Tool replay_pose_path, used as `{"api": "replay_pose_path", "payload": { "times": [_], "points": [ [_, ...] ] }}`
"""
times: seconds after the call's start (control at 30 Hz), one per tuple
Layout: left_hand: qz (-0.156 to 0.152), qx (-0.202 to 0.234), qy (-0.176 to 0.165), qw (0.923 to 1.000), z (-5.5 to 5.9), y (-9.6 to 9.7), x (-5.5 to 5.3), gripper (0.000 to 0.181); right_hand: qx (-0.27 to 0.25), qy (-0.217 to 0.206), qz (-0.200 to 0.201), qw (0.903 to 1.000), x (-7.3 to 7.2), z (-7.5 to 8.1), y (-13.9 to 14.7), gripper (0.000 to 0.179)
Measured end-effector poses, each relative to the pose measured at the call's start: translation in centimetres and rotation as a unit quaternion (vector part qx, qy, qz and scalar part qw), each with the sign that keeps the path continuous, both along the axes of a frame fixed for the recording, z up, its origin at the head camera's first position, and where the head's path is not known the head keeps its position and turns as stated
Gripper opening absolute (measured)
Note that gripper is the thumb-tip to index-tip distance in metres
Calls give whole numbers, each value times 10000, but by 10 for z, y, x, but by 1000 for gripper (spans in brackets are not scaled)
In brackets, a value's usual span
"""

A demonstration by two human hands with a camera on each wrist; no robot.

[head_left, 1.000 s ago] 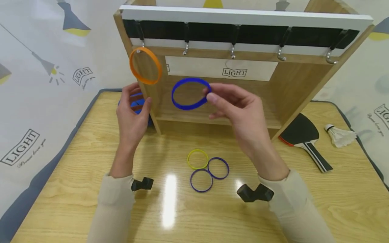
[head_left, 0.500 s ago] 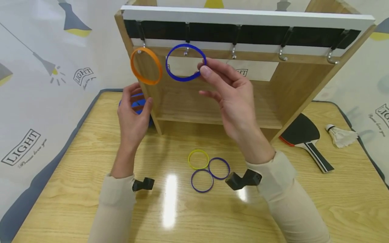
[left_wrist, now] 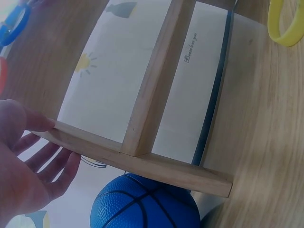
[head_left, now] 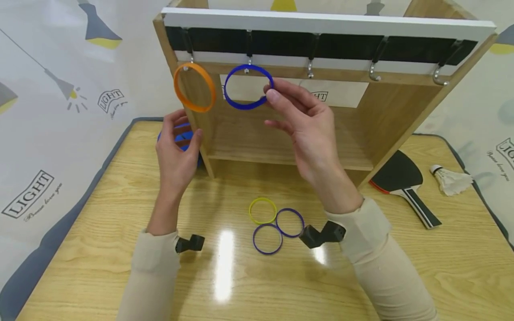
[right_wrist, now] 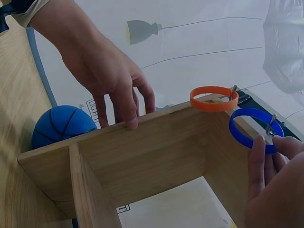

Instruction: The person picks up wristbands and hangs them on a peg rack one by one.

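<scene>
My right hand (head_left: 311,122) pinches the right side of a blue wristband (head_left: 246,106) between thumb and fingers. The band is at the second hook (head_left: 250,60) from the left; in the right wrist view that hook's tip shows inside the band's loop. An orange wristband (head_left: 195,108) hangs on the leftmost hook. My left hand (head_left: 175,149) grips the left side panel (left_wrist: 142,164) of the wooden rack, its thumb on one face and its fingers on the other. Behind that hand, partly hidden, is a blue ball (right_wrist: 61,128) with black lines.
Three more hooks line the rack's black strip (head_left: 345,47) to the right. On the table in front lie a yellow wristband (head_left: 250,211) and two dark blue wristbands (head_left: 267,254). At the right are a table tennis paddle (head_left: 401,169) and a shuttlecock (head_left: 451,180).
The right hand has raised the blue wristband from in front of the rack's opening to the second hook, then dropped it slightly over the last half second. The left hand has stayed put.
</scene>
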State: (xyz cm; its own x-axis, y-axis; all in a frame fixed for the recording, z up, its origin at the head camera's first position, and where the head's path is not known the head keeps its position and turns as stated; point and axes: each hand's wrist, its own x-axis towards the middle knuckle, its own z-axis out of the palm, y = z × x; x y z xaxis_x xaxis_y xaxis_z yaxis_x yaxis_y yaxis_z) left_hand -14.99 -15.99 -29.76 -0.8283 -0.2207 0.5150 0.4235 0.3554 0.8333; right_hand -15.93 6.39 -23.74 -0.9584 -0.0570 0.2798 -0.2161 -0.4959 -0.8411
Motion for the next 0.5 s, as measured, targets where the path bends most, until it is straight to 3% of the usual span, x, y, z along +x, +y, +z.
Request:
{"api": "replay_pose_path", "payload": {
  "times": [0.5],
  "points": [
    [-6, -30, -3, 10000, 0, 1, 1, 39, 671, -131, -40, 9977, 3, -6, 8, 33]
  ]
}}
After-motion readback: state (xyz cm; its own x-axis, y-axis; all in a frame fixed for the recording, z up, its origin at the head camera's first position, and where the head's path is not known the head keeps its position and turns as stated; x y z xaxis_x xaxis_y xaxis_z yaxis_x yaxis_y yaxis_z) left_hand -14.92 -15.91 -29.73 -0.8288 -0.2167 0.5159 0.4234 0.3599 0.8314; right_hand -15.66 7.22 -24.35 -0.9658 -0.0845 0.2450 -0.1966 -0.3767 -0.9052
